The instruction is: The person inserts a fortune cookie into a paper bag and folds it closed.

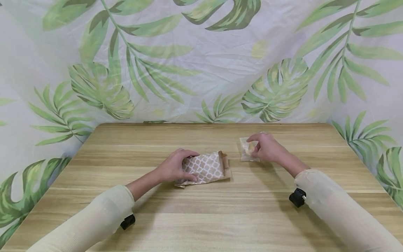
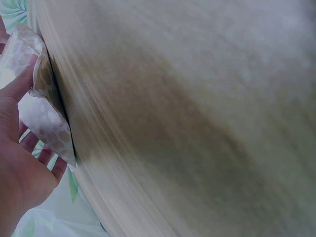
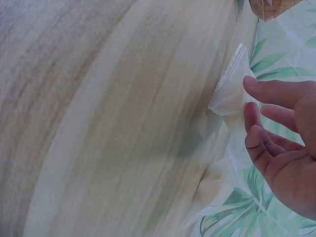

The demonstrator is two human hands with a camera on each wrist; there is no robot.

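Observation:
My left hand [image 1: 172, 165] grips a brown paper bag [image 1: 206, 167] with a white lattice pattern, thumb on the near side and fingers at the far side. The bag lies on its side with its folded brown end toward the right. In the left wrist view the thumb presses on the bag's patterned face [image 2: 47, 116]. My right hand [image 1: 267, 148] is over a small clear packet [image 1: 244, 149] holding something pale yellow. In the right wrist view its thumb and fingers are spread apart beside the packet [image 3: 234, 94]; whether they touch it is unclear.
A second clear packet [image 3: 215, 185] shows in the right wrist view, mostly hidden behind the right hand in the head view. Everything lies on a wood-grain table [image 1: 201, 213]. A leaf-patterned cloth [image 1: 217, 66] hangs behind the table's far edge.

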